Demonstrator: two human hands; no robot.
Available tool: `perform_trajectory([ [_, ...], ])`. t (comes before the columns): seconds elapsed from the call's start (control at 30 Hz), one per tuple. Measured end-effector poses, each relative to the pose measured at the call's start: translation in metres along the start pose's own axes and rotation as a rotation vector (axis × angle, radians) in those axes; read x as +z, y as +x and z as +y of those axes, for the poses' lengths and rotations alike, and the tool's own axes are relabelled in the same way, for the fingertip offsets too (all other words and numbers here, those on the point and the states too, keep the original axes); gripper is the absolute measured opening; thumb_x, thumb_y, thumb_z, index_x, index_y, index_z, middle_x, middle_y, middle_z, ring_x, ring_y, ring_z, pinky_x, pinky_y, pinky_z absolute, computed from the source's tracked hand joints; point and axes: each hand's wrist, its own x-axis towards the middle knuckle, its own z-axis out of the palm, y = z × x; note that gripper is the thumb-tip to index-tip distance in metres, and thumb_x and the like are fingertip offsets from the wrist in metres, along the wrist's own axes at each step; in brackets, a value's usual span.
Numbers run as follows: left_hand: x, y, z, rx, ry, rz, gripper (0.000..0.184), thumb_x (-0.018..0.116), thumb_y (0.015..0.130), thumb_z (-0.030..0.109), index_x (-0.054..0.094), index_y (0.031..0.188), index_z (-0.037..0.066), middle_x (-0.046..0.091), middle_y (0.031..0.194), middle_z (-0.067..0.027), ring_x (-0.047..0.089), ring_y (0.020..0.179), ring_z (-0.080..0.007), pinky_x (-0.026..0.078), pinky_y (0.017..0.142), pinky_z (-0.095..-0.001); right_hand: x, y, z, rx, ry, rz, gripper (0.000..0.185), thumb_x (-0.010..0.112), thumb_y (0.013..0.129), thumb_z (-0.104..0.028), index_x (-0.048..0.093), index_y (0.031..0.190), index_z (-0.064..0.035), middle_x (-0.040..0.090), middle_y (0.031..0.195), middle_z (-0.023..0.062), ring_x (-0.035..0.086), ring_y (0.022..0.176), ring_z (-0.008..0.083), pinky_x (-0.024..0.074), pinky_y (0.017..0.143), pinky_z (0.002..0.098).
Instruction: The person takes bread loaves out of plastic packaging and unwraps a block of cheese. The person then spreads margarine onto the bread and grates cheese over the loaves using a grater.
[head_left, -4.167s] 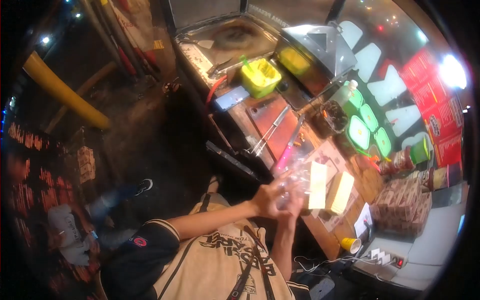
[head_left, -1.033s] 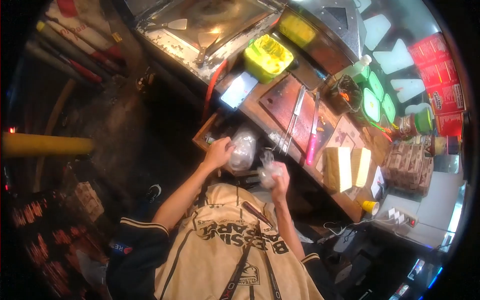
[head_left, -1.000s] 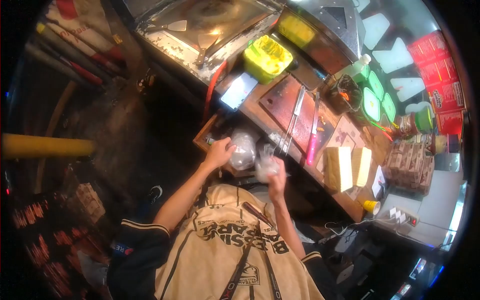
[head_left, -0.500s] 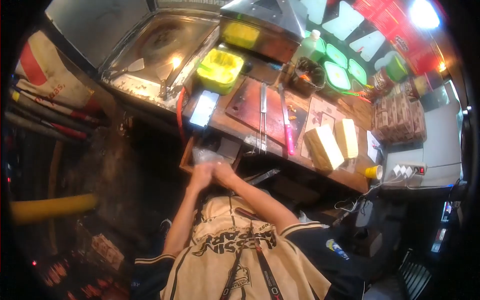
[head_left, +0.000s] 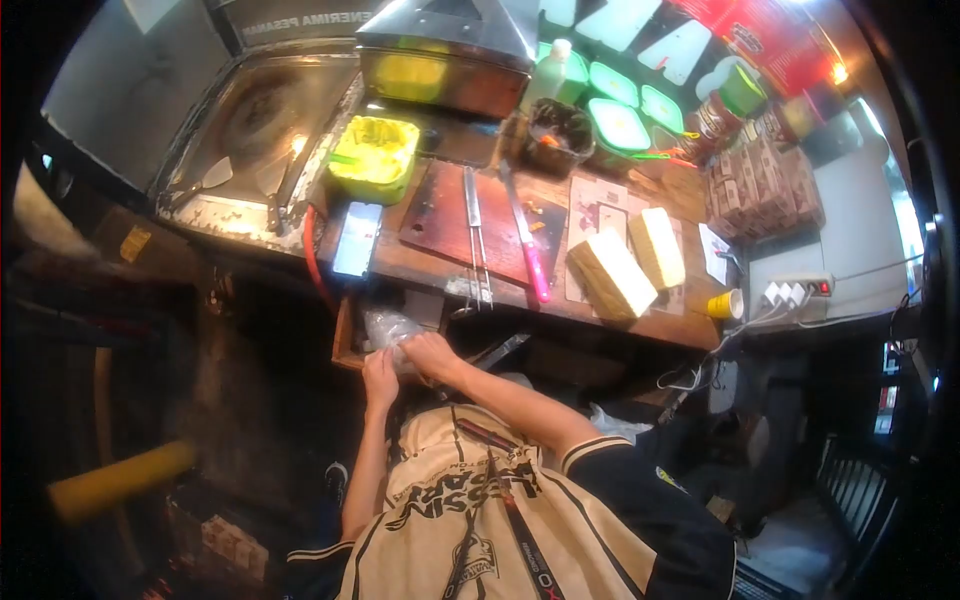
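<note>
Pinching a plastic bag (head_left: 388, 326) at the drawer (head_left: 344, 340): left hand (head_left: 380, 378), right hand (head_left: 430, 356), grip narrow; smartphone (head_left: 357, 240) on the tabletop (head_left: 422, 267) just beyond.

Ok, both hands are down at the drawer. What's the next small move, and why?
I'd probably push the near end of the clear plastic down inside the open drawer. The left hand and right hand are both at that end, and the plastic bunches up beside them; left loose there, it might catch on the rim.
</note>
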Motion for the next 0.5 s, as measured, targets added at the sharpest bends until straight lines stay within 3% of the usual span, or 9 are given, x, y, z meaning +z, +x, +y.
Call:
perform_trajectory([
  [0.03,0.003,-0.003,0.003,0.053,-0.029,-0.016,0.024,0.047,0.095,0.016,0.060,0.087,-0.003,0.060,0.082,-0.0218,0.055,0.083,-0.0394,0.043,0.075,-0.0450,0.004,0.000,0.003,0.015,-0.014,0.015,0.014,0.060,0.077,-0.012,0.066,0.081,-0.0002,0.066,0.072,0.0186,0.067,0.069,0.0359,0.0536,0.062,0.0430],
  [0.13,0.009,-0.003,0.013,-0.071,-0.079,-0.045,0.025,0.047,0.095,0.017,0.060,0.093,-0.004,0.061,0.091,-0.0183,0.054,0.092,-0.0350,0.043,0.082,-0.0416,0.018,0.008,0.009,0.071,-0.006,0.078,0.014,0.060,0.076,-0.013,0.066,0.071,-0.0006,0.065,0.071,0.0205,0.067,0.068,0.0363,0.0534,0.061,0.0439],
  [0.3,0.027,-0.003,0.001,0.093,0.214,-0.084,0.021,0.052,0.092,0.016,0.058,0.096,-0.004,0.059,0.098,-0.0234,0.051,0.096,-0.0397,0.042,0.084,-0.0454,-0.021,-0.018,-0.003,0.180,0.189,0.091,0.019,0.061,0.076,-0.013,0.065,0.064,0.0013,0.064,0.070,0.0238,0.066,0.068,0.0381,0.0534,0.062,0.0447],
  [0.33,0.028,-0.005,0.009,0.107,0.262,-0.129,0.021,0.054,0.091,0.016,0.057,0.098,-0.004,0.058,0.099,-0.0239,0.051,0.096,-0.0399,0.042,0.085,-0.0456,-0.040,-0.029,0.004,0.202,0.215,-0.128,0.020,0.063,0.078,-0.016,0.069,0.083,0.0030,0.065,0.080,0.0248,0.066,0.076,0.0387,0.0532,0.068,0.0445],
  [0.43,0.030,-0.015,0.041,-0.027,0.293,-0.168,0.025,0.060,0.087,0.017,0.056,0.101,-0.003,0.057,0.103,-0.0240,0.051,0.095,-0.0394,0.042,0.085,-0.0458,-0.119,-0.085,0.019,0.129,0.441,0.003,0.031,0.065,0.081,-0.019,0.066,0.106,0.0003,0.066,0.092,0.0232,0.066,0.086,0.0368,0.0529,0.074,0.0419],
  [0.5,0.030,-0.019,0.066,-0.121,0.306,-0.105,0.028,0.063,0.085,0.017,0.055,0.104,-0.003,0.056,0.106,-0.0236,0.051,0.097,-0.0386,0.042,0.086,-0.0452,-0.161,-0.123,0.045,0.230,0.547,-0.014,0.041,0.066,0.083,-0.021,0.061,0.119,-0.0029,0.067,0.100,0.0194,0.067,0.091,0.0316,0.0529,0.078,0.0377],
])
